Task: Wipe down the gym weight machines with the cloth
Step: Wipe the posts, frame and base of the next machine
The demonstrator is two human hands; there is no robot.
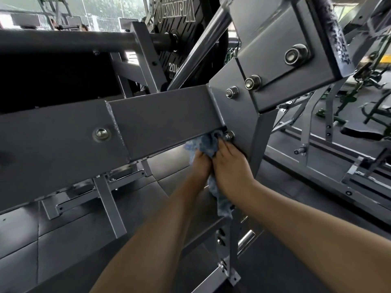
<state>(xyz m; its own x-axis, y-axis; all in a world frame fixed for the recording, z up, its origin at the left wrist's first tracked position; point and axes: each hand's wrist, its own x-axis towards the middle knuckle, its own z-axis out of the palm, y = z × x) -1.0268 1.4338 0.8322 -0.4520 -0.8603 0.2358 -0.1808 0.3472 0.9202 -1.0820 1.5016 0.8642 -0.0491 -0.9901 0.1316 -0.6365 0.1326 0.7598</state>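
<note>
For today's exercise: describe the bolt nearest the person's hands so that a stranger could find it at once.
Start at the broad grey steel beam slanting across the machine, and follow its lower edge right to the angled grey plate. The silver nut-and-bolt sits there, just above the right hand and beside the blue cloth; the other bolts sit higher.

I see two bare forearms reaching in from the near edge, uncovered from the edge of view to the wrist. My left hand (pixel 200 166) and my right hand (pixel 231 166) wear no gloves. I can make out no rings, watch or wristband on either.
</note>
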